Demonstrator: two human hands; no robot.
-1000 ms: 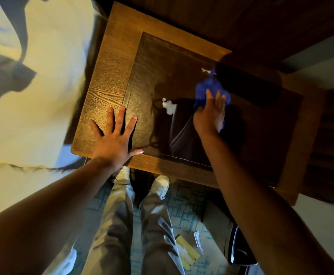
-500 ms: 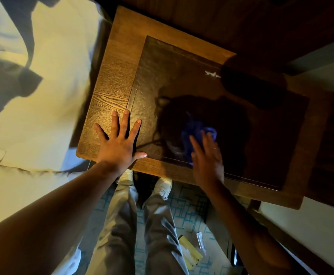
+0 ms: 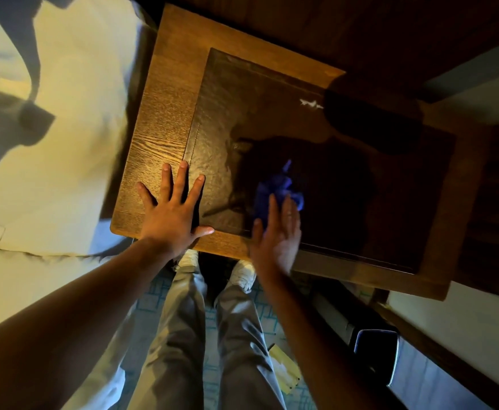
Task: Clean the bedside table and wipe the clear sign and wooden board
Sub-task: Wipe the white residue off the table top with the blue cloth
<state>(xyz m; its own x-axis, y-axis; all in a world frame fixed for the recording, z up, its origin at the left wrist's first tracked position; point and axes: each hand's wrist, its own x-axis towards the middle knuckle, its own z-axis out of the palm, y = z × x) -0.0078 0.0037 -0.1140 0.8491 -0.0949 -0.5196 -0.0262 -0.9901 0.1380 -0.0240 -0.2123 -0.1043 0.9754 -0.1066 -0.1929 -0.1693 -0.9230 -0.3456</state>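
The wooden bedside table [image 3: 165,108] has a dark glossy glass panel [image 3: 272,119] set into its top. My left hand [image 3: 172,211] lies flat with fingers spread on the table's near left corner, partly over the panel's edge. My right hand [image 3: 277,235] presses a crumpled blue cloth [image 3: 274,187] onto the panel near its front edge, the fingers over the cloth's near part. A small white smear or glint [image 3: 310,103] shows on the panel farther back. No clear sign or wooden board shows on the table.
A bed with pale sheets [image 3: 64,128] lies to the left of the table. A dark round shadow [image 3: 372,119] covers the panel's back right. On the patterned carpet lie a yellow packet [image 3: 285,366] and a dark bin [image 3: 375,353] by the wall.
My right hand has drawn the blue cloth from the middle back of the panel toward the front edge, then slightly right. The left hand has stayed flat in place.
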